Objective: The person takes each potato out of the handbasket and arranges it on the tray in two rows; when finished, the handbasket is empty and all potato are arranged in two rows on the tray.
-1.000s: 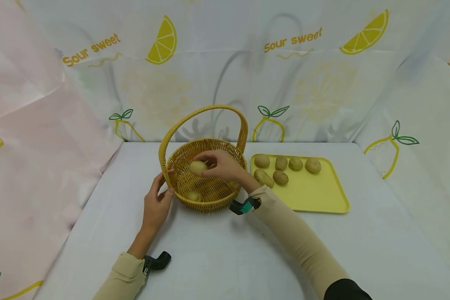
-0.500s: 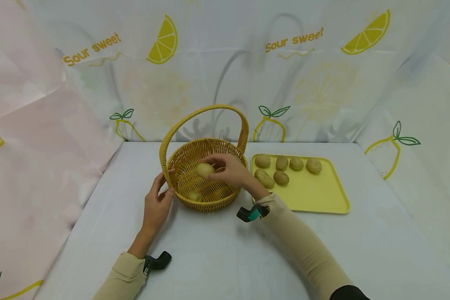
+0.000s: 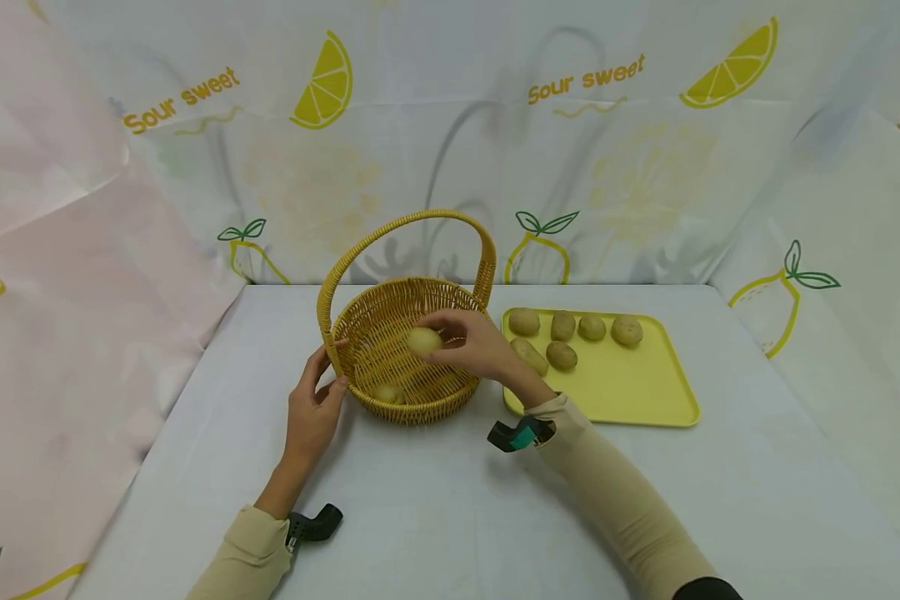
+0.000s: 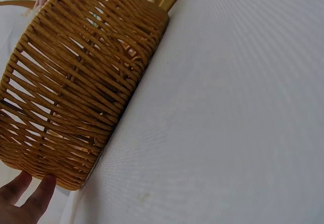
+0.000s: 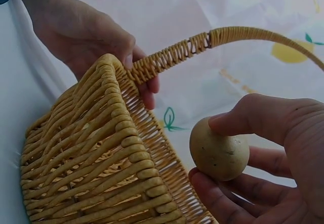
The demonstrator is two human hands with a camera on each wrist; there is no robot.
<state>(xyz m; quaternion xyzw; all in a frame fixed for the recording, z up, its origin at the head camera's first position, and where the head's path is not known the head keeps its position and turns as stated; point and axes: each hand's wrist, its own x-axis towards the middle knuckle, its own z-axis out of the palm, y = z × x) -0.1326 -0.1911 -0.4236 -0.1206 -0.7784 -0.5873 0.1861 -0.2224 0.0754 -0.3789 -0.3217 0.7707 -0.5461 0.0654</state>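
Observation:
A woven wicker basket point(image 3: 367, 350) with a tall arched handle stands on the table. My left hand point(image 3: 315, 412) grips its left rim at the foot of the handle; in the right wrist view the thumb of that left hand point(image 5: 91, 32) lies on the near side and fingertips show beyond. My right hand point(image 3: 472, 340) pinches a potato point(image 3: 423, 341) between thumb and fingers above the basket's opening. The right wrist view shows this potato point(image 5: 218, 150) as round, pale and lightly spotted, above the rim. Another potato point(image 3: 388, 393) lies inside the basket near its front wall.
To the right of the basket, a yellow tray point(image 3: 630, 392) bears several potatoes along its back and left side. My right forearm passes in front of the tray's left corner. A printed lemon cloth point(image 3: 450, 150) hangs behind the white-covered table point(image 3: 420, 517).
My right hand has shifted to the right and slightly toward me with the potato, from over the basket's left part to nearer its middle. The left hand and basket stay in place.

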